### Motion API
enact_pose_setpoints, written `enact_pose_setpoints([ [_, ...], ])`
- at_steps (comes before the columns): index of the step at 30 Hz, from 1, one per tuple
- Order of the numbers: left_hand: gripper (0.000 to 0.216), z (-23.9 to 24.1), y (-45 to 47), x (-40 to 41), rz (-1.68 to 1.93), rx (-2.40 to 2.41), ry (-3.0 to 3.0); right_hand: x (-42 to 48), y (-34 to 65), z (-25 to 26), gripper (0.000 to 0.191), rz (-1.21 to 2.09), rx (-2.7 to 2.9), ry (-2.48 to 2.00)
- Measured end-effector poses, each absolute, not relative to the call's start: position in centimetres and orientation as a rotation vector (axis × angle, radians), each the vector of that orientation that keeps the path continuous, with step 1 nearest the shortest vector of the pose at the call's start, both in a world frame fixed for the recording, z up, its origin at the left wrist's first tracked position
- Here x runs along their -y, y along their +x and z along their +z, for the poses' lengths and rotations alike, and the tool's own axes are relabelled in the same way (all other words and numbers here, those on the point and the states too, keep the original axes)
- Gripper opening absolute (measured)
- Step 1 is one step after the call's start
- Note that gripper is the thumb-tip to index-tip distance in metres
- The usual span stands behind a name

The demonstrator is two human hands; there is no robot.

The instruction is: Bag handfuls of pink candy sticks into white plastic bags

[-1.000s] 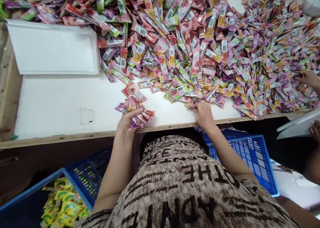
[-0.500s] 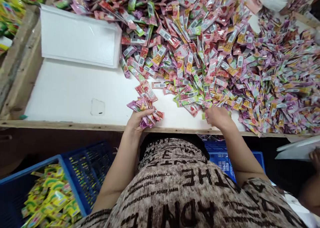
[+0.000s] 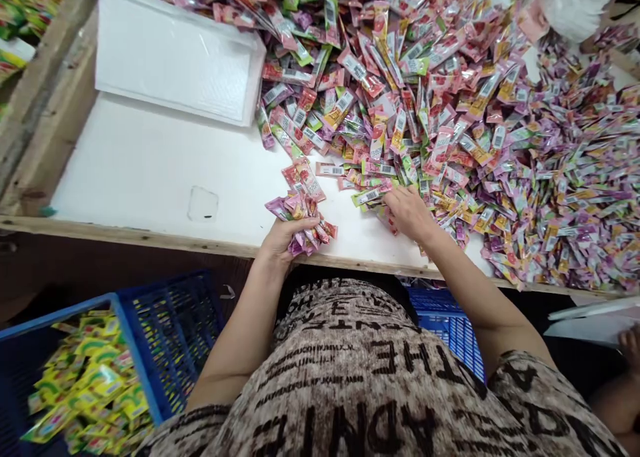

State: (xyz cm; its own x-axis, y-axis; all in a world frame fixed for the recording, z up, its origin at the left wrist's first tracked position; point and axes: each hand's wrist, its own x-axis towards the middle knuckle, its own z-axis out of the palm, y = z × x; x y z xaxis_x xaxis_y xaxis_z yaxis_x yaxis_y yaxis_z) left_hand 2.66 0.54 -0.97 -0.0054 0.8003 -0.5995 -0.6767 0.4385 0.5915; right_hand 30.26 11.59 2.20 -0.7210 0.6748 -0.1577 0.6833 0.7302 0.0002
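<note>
My left hand (image 3: 287, 238) is closed around a bunch of small pink and purple snack packets (image 3: 306, 227), its thumb pressed across the top. Just beyond that bunch, a few pink packets (image 3: 305, 179) lie on the white tabletop. My right hand (image 3: 411, 213) is at the near edge of the big heap, fingers bent and closed on the end of a green packet (image 3: 371, 195). Its fingertips are partly hidden, so whether more packets are under them I cannot tell. The heap of pink, purple, green and orange packets (image 3: 440, 110) spreads behind and to the right.
A white plastic-wrapped stack (image 3: 175, 57) lies at the back left, beside the wooden table border (image 3: 50, 110). Below left stands a blue crate (image 3: 117, 303) with yellow packets (image 3: 95, 377); another blue crate (image 3: 453, 337) is under the table. Another person's hand (image 3: 631, 347) shows at far right.
My right hand has moved left and farther in over the table, onto the green packet. My left hand still holds its bunch. The whole view has shifted slightly.
</note>
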Motion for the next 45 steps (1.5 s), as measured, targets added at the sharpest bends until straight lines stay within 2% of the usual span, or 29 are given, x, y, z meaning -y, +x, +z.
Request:
enact_pose_setpoints([
  [4, 0.040, -1.0, 2.7, -0.5, 1.174, -1.052, 0.133, -12.8, 28.8, 2.8, 0.044, -0.222, -2.803, 1.046],
  [6, 0.042, -0.9, 2.6, -0.5, 1.168, -1.037, 0.127, -13.2, 28.7, 2.6, 0.046, -0.279, -2.788, 1.121],
  [12, 0.038, -0.2, 2.6, -0.6, 1.134, -1.022, 0.116, -12.2, 30.6, 1.5, 0.027, -0.180, -2.743, 1.180],
  [21, 0.037, -0.7, 2.6, -0.6, 1.146, -0.953, 0.165, -11.4, 27.2, 2.0, 0.022, -0.207, -2.928, 0.940],
  [24, 0.036, -0.8, 2.6, -0.4, 1.138, -0.937, 0.170, -11.5, 25.5, 1.3, 0.020, -0.273, -2.868, 0.999],
  [27, 0.039, -0.6, 2.9, 0.0, 1.155, -0.934, 0.217, -10.7, 24.4, 1.5, 0.017, -0.601, -2.869, 1.314],
  [30, 0.048, -0.3, 4.0, 0.2, 1.187, -0.932, 0.267, -8.8, 23.3, 2.3, 0.038, -1.336, -2.790, 1.652],
  [32, 0.054, -0.2, 5.1, 0.1, 1.183, -0.899, 0.299, -7.2, 22.5, 2.4, 0.043, -1.764, -2.655, 1.711],
  [35, 0.068, -0.2, 6.9, 0.0, 1.245, -0.887, 0.346, -5.3, 21.7, 1.2, 0.040, -2.070, -2.526, 1.816],
  [40, 0.063, 0.0, 9.1, 0.4, 1.149, -0.887, 0.406, -4.4, 22.0, -1.8, 0.059, -2.050, -2.625, 1.885],
  [45, 0.070, 1.0, 10.4, 0.1, 1.209, -0.955, 0.393, -5.3, 23.0, -2.9, 0.067, -1.733, -2.687, 2.162],
])
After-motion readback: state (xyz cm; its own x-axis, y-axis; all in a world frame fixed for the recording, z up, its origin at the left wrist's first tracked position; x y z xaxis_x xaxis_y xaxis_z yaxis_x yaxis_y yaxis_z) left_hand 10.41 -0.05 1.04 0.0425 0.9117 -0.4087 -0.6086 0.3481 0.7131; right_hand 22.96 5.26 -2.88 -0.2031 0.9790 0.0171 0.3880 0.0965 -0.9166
